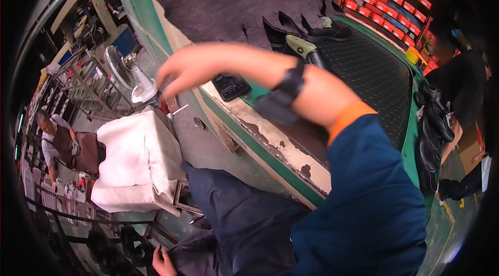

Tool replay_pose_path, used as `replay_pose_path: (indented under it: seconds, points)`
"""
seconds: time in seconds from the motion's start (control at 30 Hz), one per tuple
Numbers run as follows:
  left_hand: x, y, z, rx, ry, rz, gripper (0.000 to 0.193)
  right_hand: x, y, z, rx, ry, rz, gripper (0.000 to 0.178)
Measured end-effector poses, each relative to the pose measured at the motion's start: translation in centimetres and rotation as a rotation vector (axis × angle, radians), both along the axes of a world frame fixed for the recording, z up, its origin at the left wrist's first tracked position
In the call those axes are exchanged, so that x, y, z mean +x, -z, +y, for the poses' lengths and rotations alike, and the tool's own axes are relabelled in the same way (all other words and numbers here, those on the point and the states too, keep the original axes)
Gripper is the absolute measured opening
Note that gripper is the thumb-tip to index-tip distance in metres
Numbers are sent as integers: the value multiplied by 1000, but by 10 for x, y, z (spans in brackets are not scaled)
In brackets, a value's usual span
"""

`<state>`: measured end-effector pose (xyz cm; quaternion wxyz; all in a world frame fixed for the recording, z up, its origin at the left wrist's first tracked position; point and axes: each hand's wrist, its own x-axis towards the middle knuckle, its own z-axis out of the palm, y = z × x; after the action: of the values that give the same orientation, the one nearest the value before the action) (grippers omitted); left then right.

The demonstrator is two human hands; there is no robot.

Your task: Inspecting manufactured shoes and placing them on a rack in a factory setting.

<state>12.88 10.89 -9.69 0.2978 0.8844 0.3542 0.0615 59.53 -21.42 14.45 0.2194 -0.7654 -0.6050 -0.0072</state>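
Note:
My right arm, in a dark blue sleeve with an orange cuff point(353, 120) and a black wrist strap point(291, 83), reaches leftward over the bench edge. My right hand point(189, 70) is smeared by motion at the fingers, so whether it holds anything is unclear. Below it are a dark phone point(231, 86) on the bench edge and a small reddish thing point(170, 103) beside a white stick. Low at the frame's bottom, my left hand point(163, 263) shows only in part beside my dark-trousered leg. Black shoes with greenish lasts point(300, 46) stand beyond my forearm.
A worn purple-brown sheet point(218, 3) and a black textured mat point(364, 68) cover the bench. To the left are a fan point(117, 68), a white-draped block point(138, 156) and a seated person point(73, 143). Black shoes point(431, 135), another person point(465, 83) and red bins point(384, 0) are right.

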Motion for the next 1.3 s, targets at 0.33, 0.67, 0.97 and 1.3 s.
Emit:
replay_pose_path:
  seconds: [0.33,0.67,0.97,1.3]
  points:
    - [19,-20,-4,6,0,105,41,5,89,-289,377,1300,363,68]
    - [78,2,-58,-341,493,-544,26,-14,91,-289,691,1273,360,54]
    - [133,-78,-134,-1432,968,-720,99,-145,53,-98,1016,110,1286,53]
    - [4,38,-109,-1986,-122,-692,88,-214,300,123,430,483,2039,28]
